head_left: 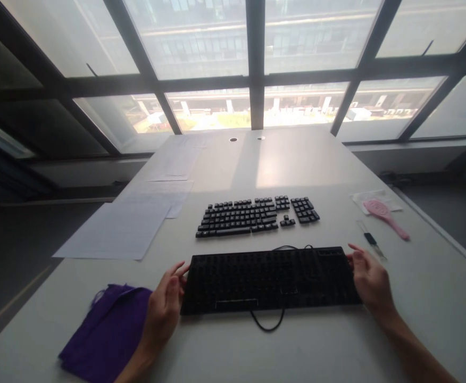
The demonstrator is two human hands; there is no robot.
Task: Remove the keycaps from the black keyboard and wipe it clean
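Observation:
A black keyboard base, stripped of its keycaps, lies across the near part of the table, its short ends between my two hands. My left hand grips the left end, with some fingertips hidden at the edge. At the right end, my right hand has its fingers curled against the side. A thin black cable loops out below the front edge. Behind the base, loose black keycaps are laid out in keyboard order. Beside my left hand rests a folded purple cloth.
White paper sheets cover the table's left side. To the right lie a pink brush on a white wipe or tissue, and a small dark-handled tool with wire ends. Windows stand past the far edge of the white table.

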